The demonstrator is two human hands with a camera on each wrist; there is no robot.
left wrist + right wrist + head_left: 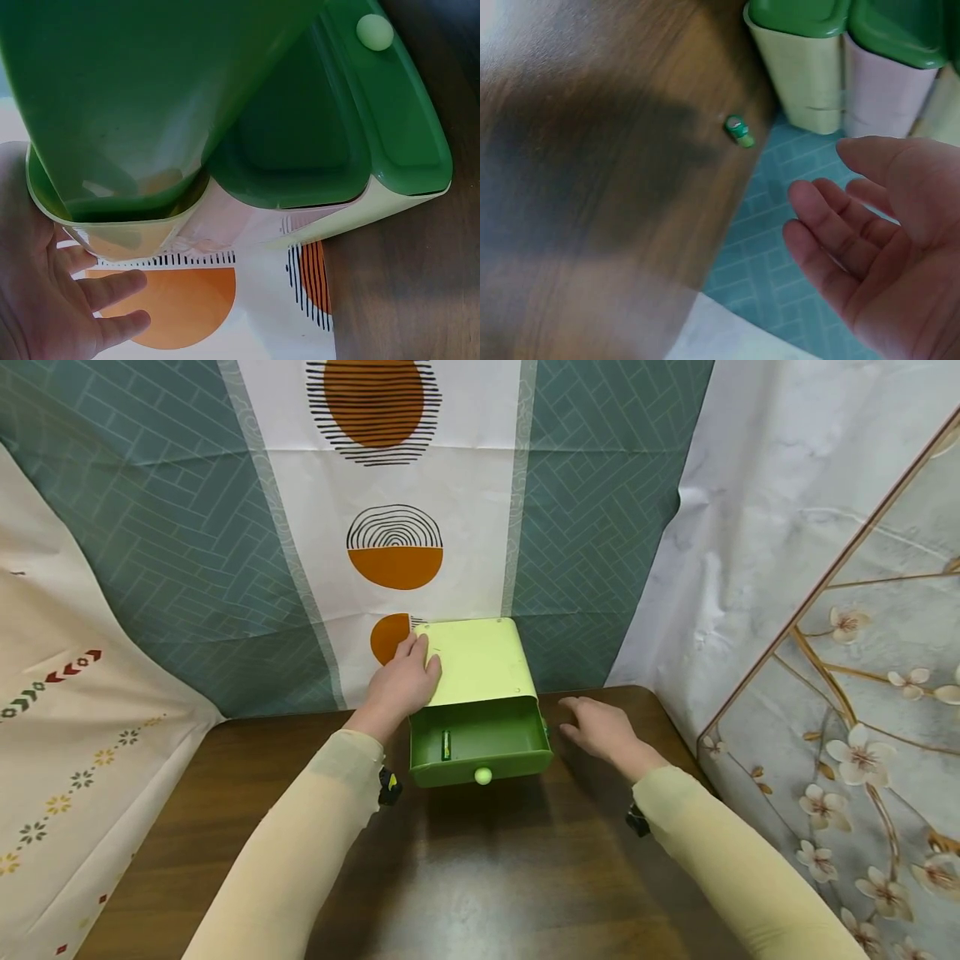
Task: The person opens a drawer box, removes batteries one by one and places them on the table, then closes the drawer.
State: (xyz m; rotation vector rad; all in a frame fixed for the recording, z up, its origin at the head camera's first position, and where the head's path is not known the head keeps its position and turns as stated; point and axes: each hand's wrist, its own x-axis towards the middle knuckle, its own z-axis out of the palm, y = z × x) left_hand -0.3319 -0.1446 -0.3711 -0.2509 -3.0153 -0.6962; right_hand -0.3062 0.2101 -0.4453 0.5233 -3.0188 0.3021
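Observation:
A small drawer cabinet [480, 660] with a pale green top stands at the back of the table. Its green top drawer [501, 732] is pulled out, and a slim green battery [446, 745] lies inside at the left. My left hand [401, 681] rests on the cabinet's upper left edge, fingers extended; the left wrist view shows several fingers [116, 289] beside its wall. Off the cabinet's right side, my right hand [603, 731] hovers with relaxed fingers and holds nothing. Near it, a short green battery [739, 130] lies on the table in the right wrist view.
The brown wooden table [480, 877] runs back to a patterned cloth [600, 527] hung behind the cabinet. A flowered panel [847, 760] borders the right side and a cream cloth [82, 735] the left. Lower drawers [300, 142] sit beneath the pulled-out one.

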